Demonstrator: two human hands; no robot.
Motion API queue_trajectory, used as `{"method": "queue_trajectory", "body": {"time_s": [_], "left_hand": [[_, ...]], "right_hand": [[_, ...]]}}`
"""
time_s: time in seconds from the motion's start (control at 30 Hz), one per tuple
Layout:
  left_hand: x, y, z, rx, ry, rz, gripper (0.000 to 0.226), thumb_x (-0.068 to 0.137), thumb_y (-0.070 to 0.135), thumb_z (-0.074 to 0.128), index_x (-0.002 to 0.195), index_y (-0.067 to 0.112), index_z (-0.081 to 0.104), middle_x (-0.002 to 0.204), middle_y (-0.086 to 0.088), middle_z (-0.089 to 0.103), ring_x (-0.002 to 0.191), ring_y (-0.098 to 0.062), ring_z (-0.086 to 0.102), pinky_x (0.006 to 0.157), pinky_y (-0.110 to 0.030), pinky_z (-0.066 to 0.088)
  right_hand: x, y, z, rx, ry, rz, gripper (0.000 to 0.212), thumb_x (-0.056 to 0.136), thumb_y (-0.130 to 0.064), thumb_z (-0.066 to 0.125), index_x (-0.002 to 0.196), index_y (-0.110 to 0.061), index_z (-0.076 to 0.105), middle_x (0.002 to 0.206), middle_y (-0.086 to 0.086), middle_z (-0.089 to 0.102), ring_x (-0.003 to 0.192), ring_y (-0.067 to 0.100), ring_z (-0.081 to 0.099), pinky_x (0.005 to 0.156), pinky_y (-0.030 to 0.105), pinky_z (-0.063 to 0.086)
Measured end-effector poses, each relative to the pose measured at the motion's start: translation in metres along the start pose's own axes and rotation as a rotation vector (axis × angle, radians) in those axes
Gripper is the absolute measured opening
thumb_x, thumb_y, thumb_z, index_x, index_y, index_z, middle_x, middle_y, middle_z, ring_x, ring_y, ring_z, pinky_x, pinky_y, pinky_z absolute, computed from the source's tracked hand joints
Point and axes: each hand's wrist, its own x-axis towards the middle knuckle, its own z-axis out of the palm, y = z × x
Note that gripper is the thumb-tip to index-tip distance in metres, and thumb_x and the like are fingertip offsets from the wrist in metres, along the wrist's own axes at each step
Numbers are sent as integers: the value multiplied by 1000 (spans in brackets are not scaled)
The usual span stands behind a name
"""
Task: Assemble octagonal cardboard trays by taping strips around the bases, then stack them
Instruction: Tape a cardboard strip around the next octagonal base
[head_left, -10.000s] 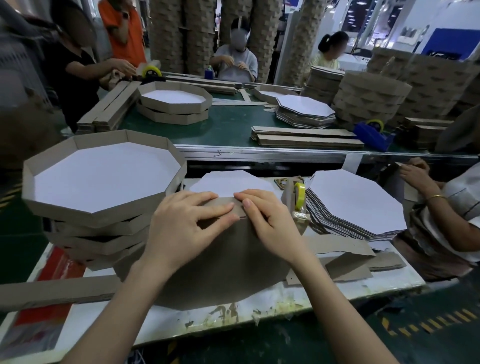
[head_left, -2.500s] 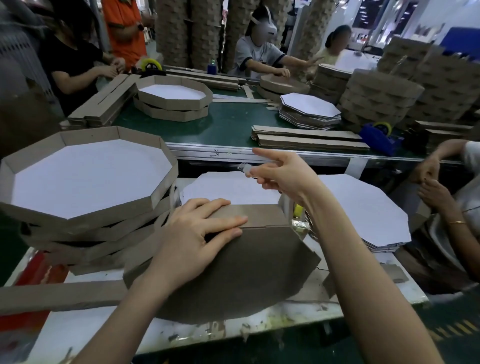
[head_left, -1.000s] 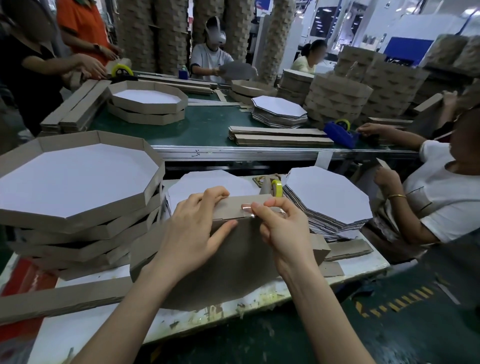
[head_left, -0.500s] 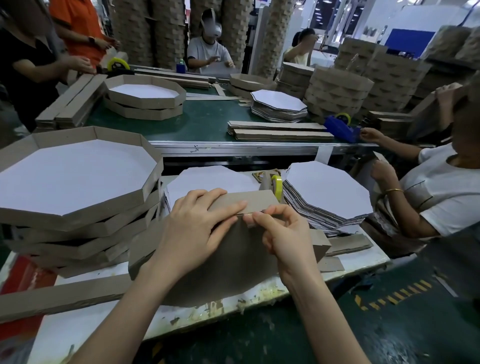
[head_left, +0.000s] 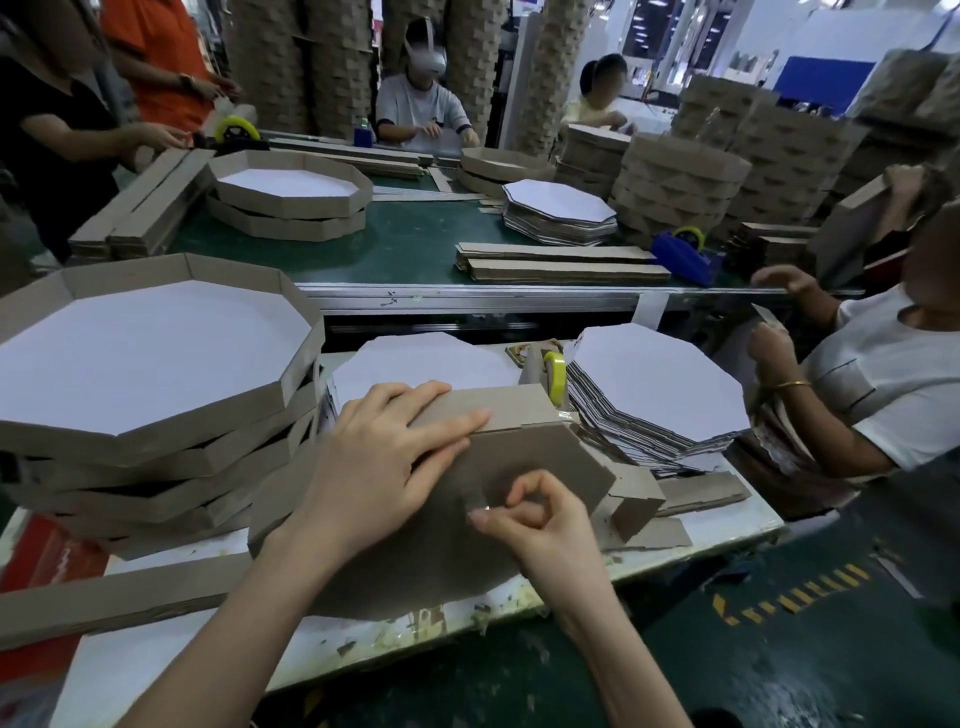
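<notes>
A brown octagonal base (head_left: 540, 457) stands tilted on the white table, its brown side towards me. A cardboard strip (head_left: 509, 405) lies folded along its top edge. My left hand (head_left: 384, 457) presses flat on the strip and the base's upper edge, fingers straight. Lower down on the brown face, my right hand (head_left: 540, 514) pinches a piece of clear tape (head_left: 478, 506) between thumb and forefinger. The tape dispenser (head_left: 555, 376) with its yellow roll stands just behind the strip.
A stack of finished trays (head_left: 156, 447) fills the left. White bases (head_left: 654, 384) are piled at the right, one more base (head_left: 421, 364) behind. Loose strips (head_left: 119, 597) lie front left, scraps (head_left: 691, 493) right. A seated person (head_left: 872, 395) works close by on the right.
My right hand has moved from the strip's top edge down onto the base's brown face with the tape. My left hand keeps pressing on the strip.
</notes>
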Motion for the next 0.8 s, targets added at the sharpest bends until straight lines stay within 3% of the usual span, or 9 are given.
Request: {"method": "queue_trajectory", "body": {"time_s": [0.1, 0.2, 0.3, 0.43, 0.57, 0.8], "left_hand": [[3, 1, 3, -19, 53, -31, 49, 93, 46, 42, 140, 33, 50, 126, 3, 62, 111, -25, 53, 90, -43, 46], [0, 0, 7, -79, 82, -95, 60, 89, 44, 52, 145, 26, 42, 115, -3, 63, 106, -24, 52, 88, -43, 46], [0, 0, 9, -95, 48, -106, 67, 88, 49, 49, 149, 25, 34, 125, 5, 61, 116, -22, 51, 95, -43, 42], [2, -1, 7, -97, 40, -95, 68, 89, 56, 39, 151, 31, 27, 124, 6, 60, 117, -19, 50, 97, -42, 42], [0, 2, 6, -42, 111, 3, 55, 92, 46, 43, 146, 37, 36, 116, 6, 63, 105, -22, 55, 85, -40, 46], [0, 0, 5, 64, 77, 51, 48, 96, 42, 39, 144, 44, 36, 123, 2, 62, 106, -25, 56, 85, -40, 46]], "right_hand": [[3, -21, -8, 43, -76, -111, 27, 76, -12, 82, 79, -16, 56, 78, 14, 74, 62, 10, 64, 53, 14, 45], [5, -47, -10, 215, -107, -177, 25, 82, -17, 78, 73, -24, 56, 89, 23, 74, 46, 8, 50, 42, 13, 36], [11, -61, -9, 282, -44, -189, 28, 85, -10, 75, 73, -20, 52, 83, 21, 74, 38, 5, 38, 37, 13, 28], [19, -63, -2, 242, 56, -74, 30, 81, -2, 75, 72, -18, 51, 89, 34, 68, 35, 5, 34, 35, 15, 26], [23, -61, -3, 258, 52, 9, 28, 82, -1, 73, 75, -17, 50, 84, 24, 73, 35, 4, 33, 34, 15, 26], [23, -58, -4, 232, 28, 33, 28, 84, -1, 72, 76, -16, 50, 71, 12, 74, 34, 3, 33, 34, 14, 27]]}}
